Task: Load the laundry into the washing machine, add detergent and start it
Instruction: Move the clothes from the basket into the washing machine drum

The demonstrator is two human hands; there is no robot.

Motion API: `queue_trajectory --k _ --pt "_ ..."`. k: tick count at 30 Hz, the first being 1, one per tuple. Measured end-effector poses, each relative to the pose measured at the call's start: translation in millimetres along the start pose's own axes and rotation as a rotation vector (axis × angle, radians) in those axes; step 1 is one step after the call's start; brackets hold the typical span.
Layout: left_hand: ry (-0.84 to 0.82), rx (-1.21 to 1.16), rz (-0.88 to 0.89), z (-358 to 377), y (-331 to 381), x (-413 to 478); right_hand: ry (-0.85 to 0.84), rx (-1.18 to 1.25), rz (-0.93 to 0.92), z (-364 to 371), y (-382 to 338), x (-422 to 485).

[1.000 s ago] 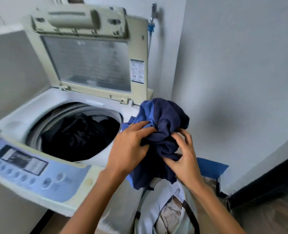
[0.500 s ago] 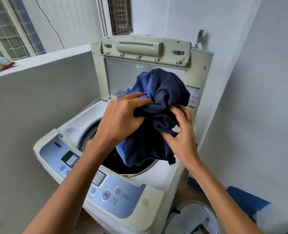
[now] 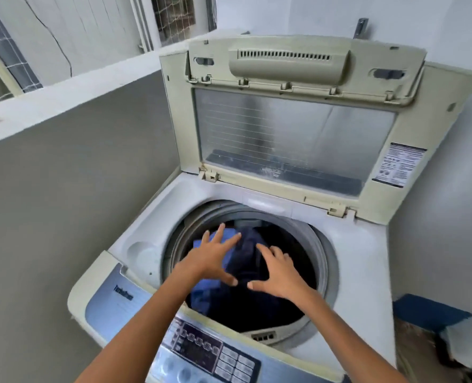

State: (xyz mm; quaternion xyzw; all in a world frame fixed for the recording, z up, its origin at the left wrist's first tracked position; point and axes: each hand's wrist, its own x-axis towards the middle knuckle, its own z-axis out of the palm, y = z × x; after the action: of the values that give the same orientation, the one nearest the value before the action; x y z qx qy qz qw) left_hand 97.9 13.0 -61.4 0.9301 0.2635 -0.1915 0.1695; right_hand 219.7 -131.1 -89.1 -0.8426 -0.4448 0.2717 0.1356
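Note:
A top-loading washing machine (image 3: 359, 261) stands in front of me with its lid (image 3: 293, 128) raised upright. Inside the round drum lies a blue and navy garment (image 3: 246, 244) on top of darker clothes. My left hand (image 3: 212, 258) and my right hand (image 3: 279, 275) hover over the drum opening, fingers spread, holding nothing. The blue control panel (image 3: 210, 352) with several buttons runs along the machine's front edge, partly covered by my forearms.
A grey half-wall (image 3: 77, 203) with a white ledge closes in the left side. White walls stand behind and to the right. A blue object (image 3: 428, 313) lies on the floor at the right of the machine.
Both hands carried the bundled blue garment from the right side over the machine and let it go; it now lies in the drum and the hands are spread.

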Motion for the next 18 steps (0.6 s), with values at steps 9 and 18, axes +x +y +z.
queue_trajectory --k 9,18 --pt "-0.096 0.079 0.079 24.8 -18.8 30.2 -0.096 0.092 0.132 12.6 -0.7 13.4" --pt "0.198 0.106 0.248 15.1 43.8 32.5 0.195 0.0 0.112 -19.9 28.5 -26.0"
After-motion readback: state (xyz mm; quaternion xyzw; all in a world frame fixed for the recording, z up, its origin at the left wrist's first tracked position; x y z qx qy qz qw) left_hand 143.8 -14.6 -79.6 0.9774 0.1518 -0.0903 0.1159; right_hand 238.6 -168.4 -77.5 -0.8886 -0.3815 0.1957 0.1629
